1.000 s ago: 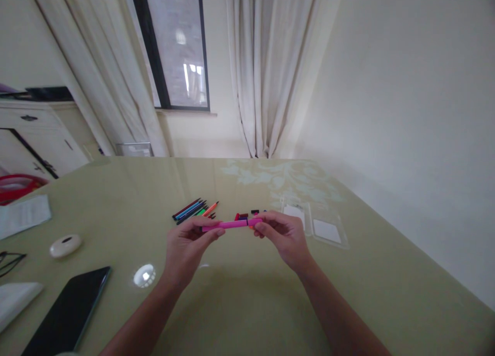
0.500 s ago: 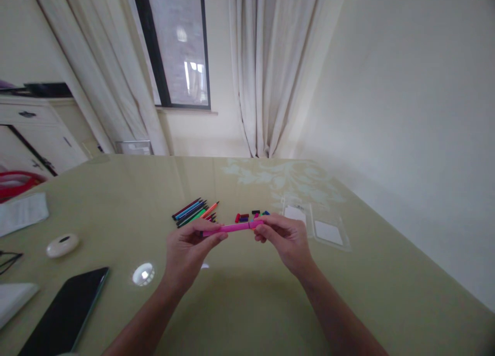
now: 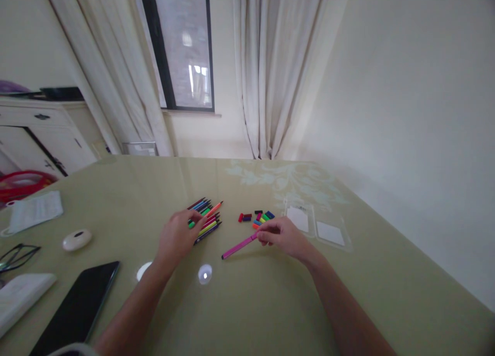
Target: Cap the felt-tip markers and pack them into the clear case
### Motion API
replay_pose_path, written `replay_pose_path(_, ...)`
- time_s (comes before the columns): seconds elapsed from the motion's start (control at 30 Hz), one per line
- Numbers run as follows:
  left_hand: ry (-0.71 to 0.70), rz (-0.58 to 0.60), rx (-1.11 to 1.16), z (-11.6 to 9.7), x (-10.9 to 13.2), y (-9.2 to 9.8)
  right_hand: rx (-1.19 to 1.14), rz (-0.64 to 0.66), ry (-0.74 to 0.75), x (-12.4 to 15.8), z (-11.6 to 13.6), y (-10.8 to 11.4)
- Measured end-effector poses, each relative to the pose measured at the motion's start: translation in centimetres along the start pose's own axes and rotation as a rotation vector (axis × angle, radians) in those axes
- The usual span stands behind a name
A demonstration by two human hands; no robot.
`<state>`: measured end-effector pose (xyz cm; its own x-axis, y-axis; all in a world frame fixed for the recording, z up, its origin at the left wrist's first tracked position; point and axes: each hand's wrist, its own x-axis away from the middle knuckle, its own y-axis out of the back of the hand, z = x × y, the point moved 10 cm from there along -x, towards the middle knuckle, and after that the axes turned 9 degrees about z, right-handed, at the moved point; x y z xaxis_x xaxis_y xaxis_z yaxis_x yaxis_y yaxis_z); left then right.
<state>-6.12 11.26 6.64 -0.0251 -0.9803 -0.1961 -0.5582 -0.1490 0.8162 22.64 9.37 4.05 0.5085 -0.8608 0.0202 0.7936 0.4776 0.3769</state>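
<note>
My right hand (image 3: 280,236) is closed in a pinch on the capped end of a pink marker (image 3: 238,246), which slants down to the left. My left hand (image 3: 178,235) is over the row of uncapped markers. Its thumb and fingers come together at the rear end of an orange marker (image 3: 214,209). A green marker (image 3: 191,224) shows partly under those fingers, and a yellow-green marker (image 3: 209,228) lies nearer me. Loose marker caps (image 3: 247,217) in several colours lie between the hands, some partly behind my right hand.
An open clear plastic case (image 3: 342,237) with white inserts lies right of the caps. On the left are a black phone (image 3: 77,309), a white oval object (image 3: 76,240), glasses (image 3: 19,255) and a face mask (image 3: 36,211). A wall borders the table's right side.
My left hand has let go of the pink marker and moved left onto the marker row. My right hand keeps the pink marker, whose free end has swung down. The view has turned slightly left.
</note>
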Motion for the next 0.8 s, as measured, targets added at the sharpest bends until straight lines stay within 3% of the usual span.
replay_pose_path(0.1,-0.067,0.152,-0.153,-0.8,0.3,-2.0,0.141,0.12,-0.009,0.5,0.1,-1.1)
replay_pose_path(0.23,-0.041,0.222,-0.224,-1.0,0.7,-3.0,0.251,0.193,-0.04,0.9,-0.6,-1.4)
replay_pose_path(0.3,-0.062,0.254,-0.219,-1.3,0.8,-3.4,0.269,0.159,-0.027,0.7,-0.8,-1.0)
replay_pose_path(0.37,-0.097,0.276,-0.214,-1.7,0.9,-3.9,0.323,0.011,-0.002,0.2,-0.7,0.1)
replay_pose_path(0.5,-0.157,0.217,-0.222,-2.7,1.0,-4.0,0.579,-0.35,0.027,-0.8,0.2,1.3)
replay_pose_path(0.67,-0.246,0.091,-0.077,-4.2,1.2,-3.1,0.8,-0.301,0.04,-2.6,0.6,-1.5)
replay_pose_path(0.8,-0.346,-0.037,0.11,-5.3,2.1,-2.1,0.817,-0.272,0.005,-2.7,0.5,-1.7)
